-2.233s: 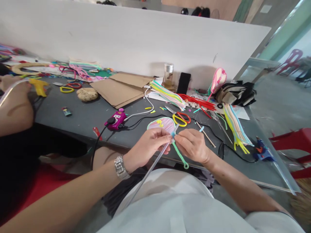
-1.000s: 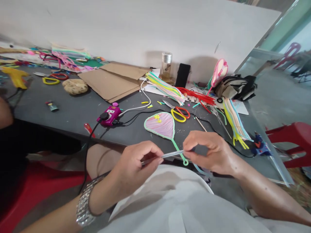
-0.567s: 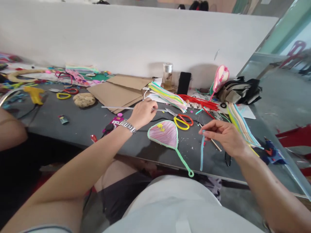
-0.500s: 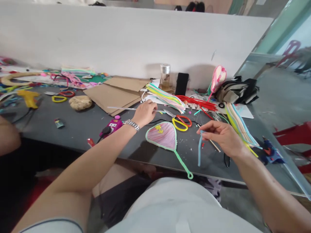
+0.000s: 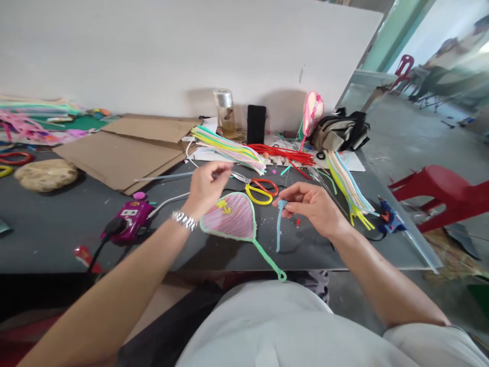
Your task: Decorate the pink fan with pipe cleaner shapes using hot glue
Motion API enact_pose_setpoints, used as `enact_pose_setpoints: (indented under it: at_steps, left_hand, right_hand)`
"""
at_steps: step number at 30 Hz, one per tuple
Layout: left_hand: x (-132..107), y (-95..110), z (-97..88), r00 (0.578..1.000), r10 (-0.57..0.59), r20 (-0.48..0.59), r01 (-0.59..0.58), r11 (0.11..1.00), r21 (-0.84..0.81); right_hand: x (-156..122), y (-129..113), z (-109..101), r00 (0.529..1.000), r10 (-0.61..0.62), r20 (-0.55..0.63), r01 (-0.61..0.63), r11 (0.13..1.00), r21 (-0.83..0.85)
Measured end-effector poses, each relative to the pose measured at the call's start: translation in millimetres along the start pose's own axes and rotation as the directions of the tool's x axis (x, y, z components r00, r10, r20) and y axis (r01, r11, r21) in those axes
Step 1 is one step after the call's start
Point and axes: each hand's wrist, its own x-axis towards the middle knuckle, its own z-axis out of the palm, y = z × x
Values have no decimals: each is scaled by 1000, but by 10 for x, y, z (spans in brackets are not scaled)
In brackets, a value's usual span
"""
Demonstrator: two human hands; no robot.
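My left hand, a silver watch on its wrist, is closed above the dark table. A long, thin, pale strip, which looks like a pipe cleaner, runs out to the left from behind it. Between the thumb and fingers of my right hand is a light-blue pipe cleaner, its top coiled and its tail hanging down. Scissors with one red and one yellow handle lie between my hands. Below them is a fan-shaped piece, pink with a green edge, a green looped handle and a yellow ornament.
Bundles of pastel pipe cleaners and red ones lie behind. Cardboard, a stone and a purple power socket are at left. A jar, phone, bag and blue glue gun also stand around.
The view has turned to the right. My left hand has drawn slightly nearer, and the pale strip has tilted and shifted with it. My right hand still holds the light-blue pipe cleaner.
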Motion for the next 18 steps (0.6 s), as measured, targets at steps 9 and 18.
enact_pose_setpoints:
  at_steps: [9, 18]
  left_hand:
    - [-1103, 766, 279, 918, -246, 311, 391, 696, -602]
    - [-1247, 956, 234, 862, -222, 456, 507, 377, -775]
  right_hand:
    - [-280, -47, 381, 953, -299, -49, 274, 919, -285]
    - [-465, -19, 425, 817, -560, 138, 506, 581, -638]
